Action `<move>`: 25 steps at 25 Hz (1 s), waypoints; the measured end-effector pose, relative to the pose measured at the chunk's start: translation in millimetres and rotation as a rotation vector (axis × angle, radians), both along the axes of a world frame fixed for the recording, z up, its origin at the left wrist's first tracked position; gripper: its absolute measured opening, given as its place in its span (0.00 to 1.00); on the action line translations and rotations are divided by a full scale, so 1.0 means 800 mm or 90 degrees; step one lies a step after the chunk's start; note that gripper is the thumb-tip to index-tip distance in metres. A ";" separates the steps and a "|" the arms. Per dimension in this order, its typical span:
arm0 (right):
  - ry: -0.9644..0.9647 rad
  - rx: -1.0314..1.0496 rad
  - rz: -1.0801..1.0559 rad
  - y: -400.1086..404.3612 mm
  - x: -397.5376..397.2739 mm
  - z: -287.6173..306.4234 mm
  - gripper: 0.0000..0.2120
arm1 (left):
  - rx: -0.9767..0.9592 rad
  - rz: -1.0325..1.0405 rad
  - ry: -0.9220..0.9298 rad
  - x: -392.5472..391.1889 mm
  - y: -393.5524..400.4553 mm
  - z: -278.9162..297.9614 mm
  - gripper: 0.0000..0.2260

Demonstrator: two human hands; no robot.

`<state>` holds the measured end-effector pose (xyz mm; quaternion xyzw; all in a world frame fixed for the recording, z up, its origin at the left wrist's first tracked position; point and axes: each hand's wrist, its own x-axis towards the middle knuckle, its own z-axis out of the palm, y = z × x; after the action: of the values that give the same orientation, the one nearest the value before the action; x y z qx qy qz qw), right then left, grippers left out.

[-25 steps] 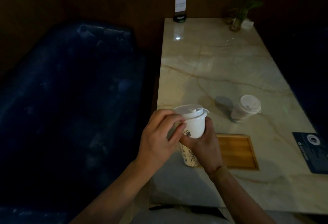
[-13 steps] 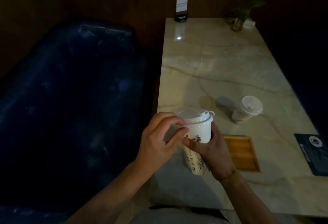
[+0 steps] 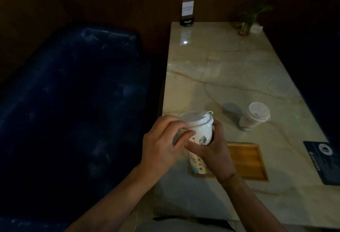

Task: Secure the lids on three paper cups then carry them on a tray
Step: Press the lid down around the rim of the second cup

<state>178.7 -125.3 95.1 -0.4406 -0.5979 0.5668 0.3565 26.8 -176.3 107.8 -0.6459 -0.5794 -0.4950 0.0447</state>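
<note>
head view shows the lid-securing step: the right hand (image 3: 215,150) has its fingers (image 3: 218,127) clamped round the paper cup (image 3: 201,139), while the left hand (image 3: 161,145) pinches the lid (image 3: 195,118) rim with curled fingertips. next, i judge, comes pressing round the rim, then setting it on the wooden tray (image 3: 246,160) just beyond the right fingers. a second lidded cup (image 3: 254,116) stands farther off on the worktop (image 3: 230,70); nothing blocks the way.
</note>
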 end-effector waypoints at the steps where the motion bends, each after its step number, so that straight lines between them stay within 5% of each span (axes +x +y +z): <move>1: -0.030 0.029 -0.013 -0.002 -0.003 -0.001 0.44 | -0.004 0.012 0.010 0.004 0.002 0.000 0.10; 9: -0.041 0.021 -0.087 -0.013 0.003 0.000 0.37 | -0.028 -0.002 -0.045 0.014 0.000 0.002 0.09; 25: 0.058 -0.109 0.089 -0.018 0.030 0.006 0.36 | -0.026 -0.035 -0.117 0.004 -0.033 -0.004 0.08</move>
<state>202.9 -139.9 99.6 -0.4003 -0.5598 0.6586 0.3043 29.9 -202.7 104.3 -0.6141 -0.5730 -0.5416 -0.0354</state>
